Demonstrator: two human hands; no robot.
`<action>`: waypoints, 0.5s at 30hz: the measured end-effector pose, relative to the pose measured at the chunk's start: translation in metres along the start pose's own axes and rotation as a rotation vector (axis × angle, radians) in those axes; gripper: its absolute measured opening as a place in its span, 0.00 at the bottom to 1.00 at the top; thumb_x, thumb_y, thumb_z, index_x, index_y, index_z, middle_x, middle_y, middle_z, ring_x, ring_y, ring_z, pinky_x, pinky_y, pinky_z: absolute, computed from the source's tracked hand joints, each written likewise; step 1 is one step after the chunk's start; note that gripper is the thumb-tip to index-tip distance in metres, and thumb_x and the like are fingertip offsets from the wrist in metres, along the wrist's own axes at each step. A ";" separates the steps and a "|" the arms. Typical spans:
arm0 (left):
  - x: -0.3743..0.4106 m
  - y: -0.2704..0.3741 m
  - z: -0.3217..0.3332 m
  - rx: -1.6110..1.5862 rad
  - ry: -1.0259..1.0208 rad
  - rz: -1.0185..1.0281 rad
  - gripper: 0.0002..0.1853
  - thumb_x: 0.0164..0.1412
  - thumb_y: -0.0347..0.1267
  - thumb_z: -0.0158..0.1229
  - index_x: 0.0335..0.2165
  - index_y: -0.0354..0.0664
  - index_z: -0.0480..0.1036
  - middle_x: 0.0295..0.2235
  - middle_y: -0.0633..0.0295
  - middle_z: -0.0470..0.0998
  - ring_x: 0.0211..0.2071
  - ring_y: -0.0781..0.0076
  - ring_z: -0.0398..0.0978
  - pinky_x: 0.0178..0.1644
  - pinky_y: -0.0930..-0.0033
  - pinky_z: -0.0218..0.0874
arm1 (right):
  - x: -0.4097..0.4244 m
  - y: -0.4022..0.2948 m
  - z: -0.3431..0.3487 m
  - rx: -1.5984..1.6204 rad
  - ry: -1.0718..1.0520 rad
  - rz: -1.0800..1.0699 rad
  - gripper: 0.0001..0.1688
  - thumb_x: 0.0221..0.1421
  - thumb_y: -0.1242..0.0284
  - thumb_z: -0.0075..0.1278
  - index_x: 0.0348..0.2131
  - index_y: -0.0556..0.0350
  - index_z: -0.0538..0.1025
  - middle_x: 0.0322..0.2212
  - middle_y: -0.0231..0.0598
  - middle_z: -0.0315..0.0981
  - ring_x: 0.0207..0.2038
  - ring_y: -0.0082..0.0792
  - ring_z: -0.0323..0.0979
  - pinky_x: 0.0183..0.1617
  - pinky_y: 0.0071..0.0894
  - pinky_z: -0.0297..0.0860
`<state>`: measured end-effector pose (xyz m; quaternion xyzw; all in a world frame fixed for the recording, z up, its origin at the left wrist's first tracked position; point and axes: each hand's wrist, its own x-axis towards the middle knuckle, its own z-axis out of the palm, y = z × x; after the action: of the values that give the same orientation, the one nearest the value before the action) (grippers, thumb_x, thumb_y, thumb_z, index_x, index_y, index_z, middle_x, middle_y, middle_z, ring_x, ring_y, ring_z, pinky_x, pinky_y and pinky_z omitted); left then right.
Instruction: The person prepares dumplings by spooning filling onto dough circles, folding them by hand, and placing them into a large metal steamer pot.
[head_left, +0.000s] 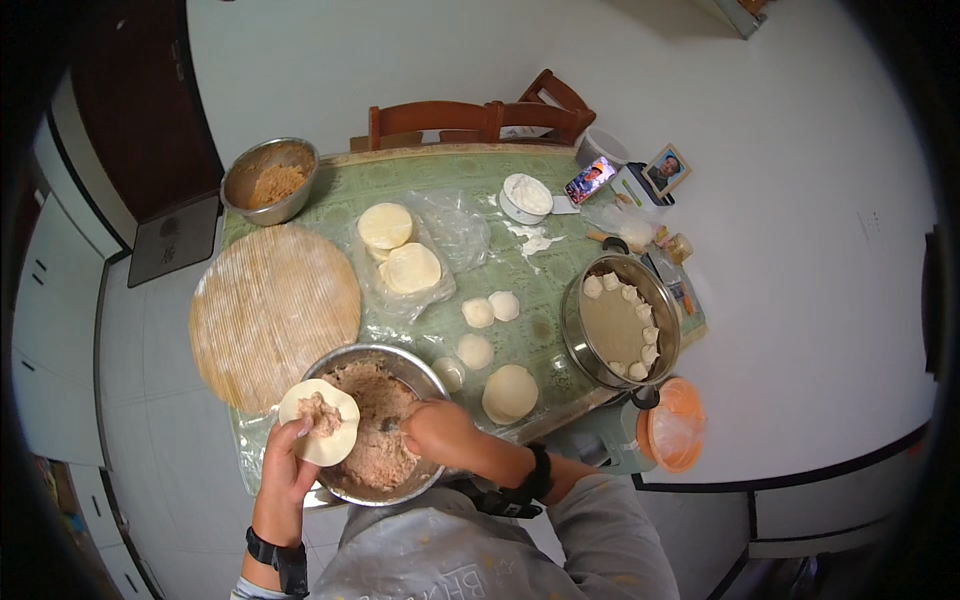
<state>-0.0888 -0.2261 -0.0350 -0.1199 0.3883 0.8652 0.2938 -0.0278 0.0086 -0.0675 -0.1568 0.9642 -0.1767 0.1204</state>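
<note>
On my left hand (289, 450) rests a round dough wrapper (337, 442) with minced filling (319, 414) at its middle. My right hand (435, 430) is closed on a utensil, mostly hidden, whose metal part shows in the minced meat (375, 457) of a steel bowl (409, 356). Several flattened dough rounds (510, 394) lie right of the bowl. Stacked wrappers (411, 268) sit on a plastic bag behind it. To the right, a steamer pot (571, 322) holds small pleated dumplings (649, 335) along one side of its lining.
A round slatted mat (277, 315) lies at left, below a steel bowl of orange-brown filling (277, 185). A flour container (526, 196), a phone (589, 181) and a framed photo (666, 171) stand farther back. Wooden chairs (439, 120) are behind the table; an orange basin (675, 424) is at right.
</note>
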 end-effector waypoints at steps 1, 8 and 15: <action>-0.001 0.005 0.007 0.016 -0.028 0.006 0.24 0.50 0.26 0.52 0.48 0.30 0.63 0.44 0.53 0.72 0.44 0.59 0.73 0.50 0.61 0.66 | 0.001 -0.001 -0.012 0.052 0.190 -0.019 0.13 0.46 0.71 0.50 0.35 0.54 0.77 0.32 0.44 0.73 0.32 0.44 0.73 0.33 0.39 0.70; -0.008 0.009 0.052 0.095 -0.106 -0.104 0.27 0.49 0.24 0.49 0.50 0.30 0.61 0.44 0.51 0.71 0.44 0.59 0.73 0.50 0.62 0.66 | -0.005 -0.014 -0.062 0.412 0.672 -0.364 0.27 0.47 0.68 0.56 0.50 0.49 0.71 0.43 0.40 0.67 0.40 0.40 0.70 0.42 0.34 0.69; 0.003 0.012 0.066 0.300 -0.025 -0.161 0.23 0.49 0.24 0.49 0.47 0.29 0.65 0.37 0.51 0.75 0.30 0.69 0.75 0.29 0.76 0.66 | 0.006 0.009 -0.057 0.558 0.638 -0.540 0.17 0.45 0.78 0.56 0.40 0.56 0.77 0.39 0.43 0.70 0.39 0.40 0.72 0.42 0.31 0.70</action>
<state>-0.0970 -0.1824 0.0149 -0.0944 0.4986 0.7726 0.3815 -0.0519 0.0320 -0.0199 -0.3008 0.7939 -0.4918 -0.1934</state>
